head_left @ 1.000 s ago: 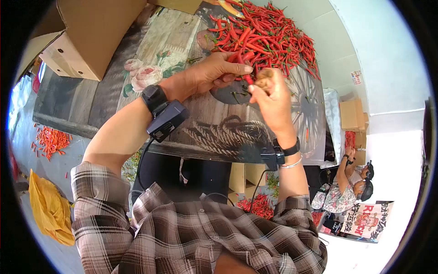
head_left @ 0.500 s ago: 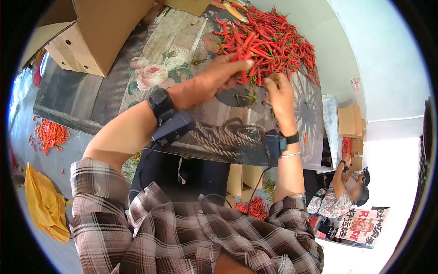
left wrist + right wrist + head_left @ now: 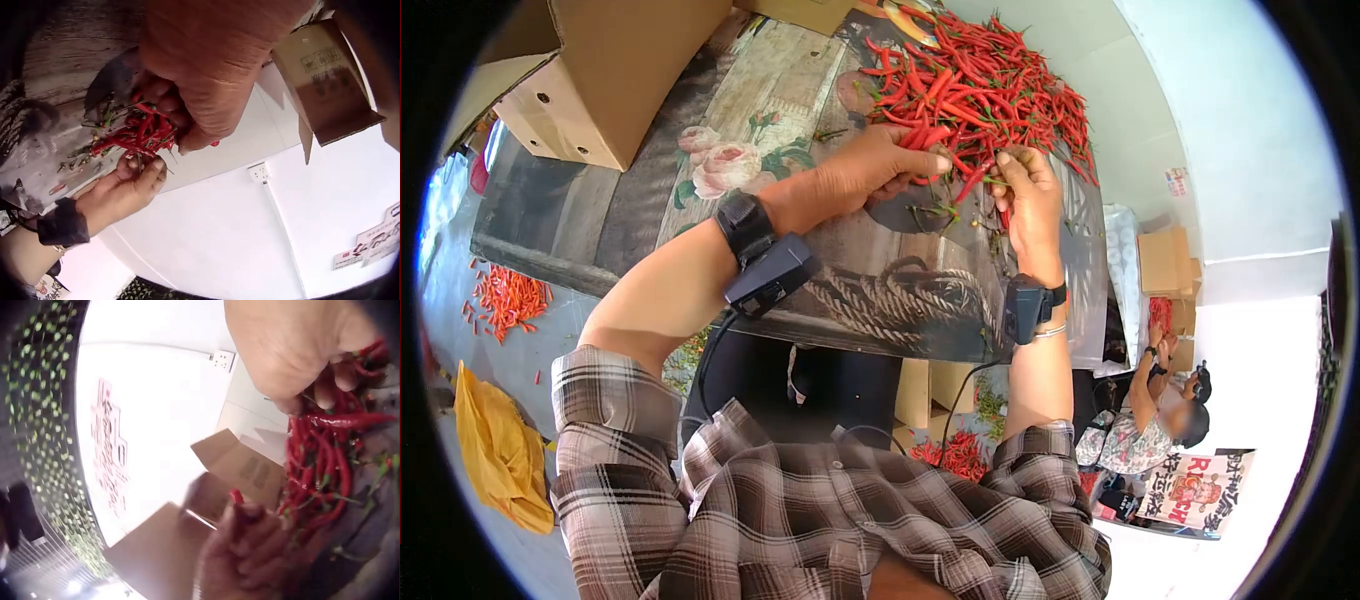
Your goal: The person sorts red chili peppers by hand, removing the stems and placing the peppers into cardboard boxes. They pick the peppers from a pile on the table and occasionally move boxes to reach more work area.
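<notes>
In the head view the left hand (image 3: 872, 165) grips red chillies (image 3: 928, 134) at the near left side of the chilli pile (image 3: 990, 85). Just right of it, the right hand (image 3: 1034, 198) pinches the green stem end of a red chilli (image 3: 973, 183). The right wrist view shows that chilli (image 3: 353, 420) lying sideways below the right hand (image 3: 300, 350), and a red tip sticks out of the curled left hand (image 3: 250, 559). Fingers of the left hand (image 3: 203, 75) are partly hidden in the left wrist view, with chillies (image 3: 147, 128) beside them.
Loose green stems (image 3: 940, 212) lie on the patterned table (image 3: 790, 90) near the hands. An open cardboard box (image 3: 625, 70) stands at the left. Chillies (image 3: 508, 300) are on the floor beside a yellow bag (image 3: 500, 450). Another person (image 3: 1145, 425) is at the right.
The right hand has moved apart from the left, to the right, and now pinches a chilli by its stem end. The left hand still holds chillies and stays in nearly the same place.
</notes>
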A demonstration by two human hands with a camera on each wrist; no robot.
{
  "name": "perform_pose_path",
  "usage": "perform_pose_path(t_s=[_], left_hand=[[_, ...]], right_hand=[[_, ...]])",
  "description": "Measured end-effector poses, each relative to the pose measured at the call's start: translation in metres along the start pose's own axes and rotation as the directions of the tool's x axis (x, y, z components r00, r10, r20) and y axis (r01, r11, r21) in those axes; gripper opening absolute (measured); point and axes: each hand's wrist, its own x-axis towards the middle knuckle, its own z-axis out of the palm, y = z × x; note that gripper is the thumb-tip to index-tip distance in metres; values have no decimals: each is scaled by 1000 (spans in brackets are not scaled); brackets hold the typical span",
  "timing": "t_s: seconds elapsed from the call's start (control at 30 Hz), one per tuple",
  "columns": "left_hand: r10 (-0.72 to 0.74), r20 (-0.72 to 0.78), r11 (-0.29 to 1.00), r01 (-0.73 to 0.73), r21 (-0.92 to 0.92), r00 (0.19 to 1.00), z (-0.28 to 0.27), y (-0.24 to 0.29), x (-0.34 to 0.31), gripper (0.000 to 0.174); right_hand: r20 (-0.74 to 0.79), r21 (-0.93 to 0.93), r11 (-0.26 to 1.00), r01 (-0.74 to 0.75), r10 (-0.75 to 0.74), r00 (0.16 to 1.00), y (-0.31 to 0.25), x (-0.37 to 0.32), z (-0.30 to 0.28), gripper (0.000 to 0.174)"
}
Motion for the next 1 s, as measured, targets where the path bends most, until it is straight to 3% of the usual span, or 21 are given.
perform_pose_path(t_s=[0.03,0.2,0.33,0.43,0.47,0.5,0.53,0.6,0.63,0.7,0.73,0.77,0.8,0.83,1.0], left_hand=[[1,37,999,-3,41,999,1,0,-1,22],[6,77,979,-21,203,997,2,-2,-4,29],[77,45,975,-84,206,996,5,-6,-2,30],[47,10,971,-48,233,999,6,-2,-4,28],[20,5,968,-21,248,1000,7,-1,-5,27],[20,4,969,-21,247,1000,6,-3,-4,27],[25,-13,971,-21,240,1000,5,-7,-1,26],[28,-27,973,-21,232,999,4,-12,5,24],[39,-25,974,-33,226,999,2,-13,7,24],[56,-31,974,-48,219,998,-1,-11,5,23],[37,-5,981,-36,190,999,-1,-8,2,23],[18,23,987,-21,160,1000,-1,-5,-2,23],[18,23,987,-21,159,1000,0,-4,-3,23],[50,22,984,-53,171,999,2,-3,-5,23],[37,47,964,-48,262,998,6,-1,-7,23]], right_hand=[[34,111,993,-28,24,999,-5,-2,4,7],[187,292,954,-73,18,982,-3,-3,26,7],[206,335,940,-70,-1,979,4,-3,32,6],[200,221,975,-16,-30,979,-2,-5,34,9],[156,-117,974,196,-177,972,-6,-9,35,9],[164,-445,818,364,-325,931,-9,-11,38,10],[164,-446,818,364,-325,932,-7,-10,40,10],[316,-724,365,586,-579,751,-3,-9,43,13],[316,-724,365,585,-580,751,-4,-11,43,13],[165,-635,650,419,-416,894,-7,-14,47,14],[160,-529,756,386,-358,920,0,-7,41,16],[163,-528,756,387,-357,920,1,-6,38,16],[161,-244,952,184,-147,976,-3,-7,37,16],[221,57,996,-75,61,973,-7,-9,35,16],[120,66,998,-21,12,993,-1,-16,40,17]])
